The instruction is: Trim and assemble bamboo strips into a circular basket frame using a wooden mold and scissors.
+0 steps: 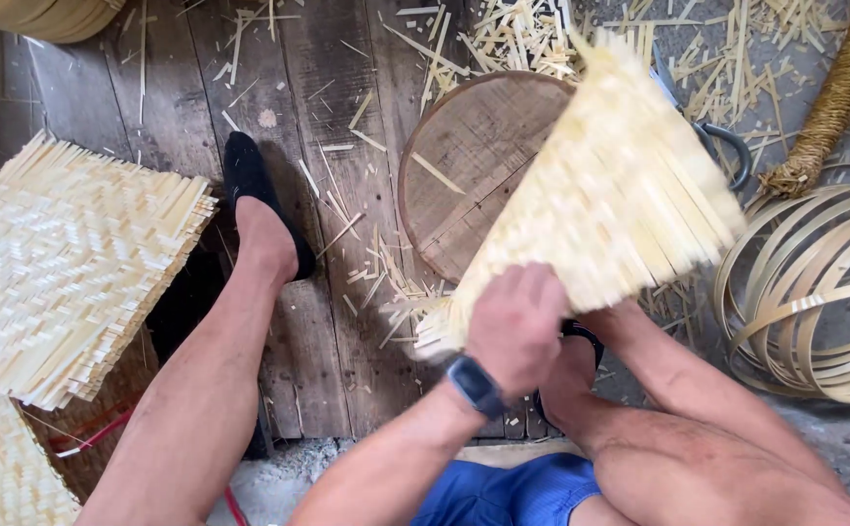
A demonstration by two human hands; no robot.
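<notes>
One hand (pixel 515 326), fingers gripping woven mat (pixel 608 195) lower edge

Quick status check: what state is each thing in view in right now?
Woven mat: held up, tilted, motion-blurred.
Left hand: grip closed on mat's lower edge.
Right hand: hidden.
Round board: flat on floor, partly covered.
Mat stack: lying flat.
Hoops: coiled on floor.

The woven mat (pixel 610 185) is pale, matt bamboo strip. The round board (pixel 474 156) and floor planks (pixel 318 292) are rough, weathered wood.
</notes>
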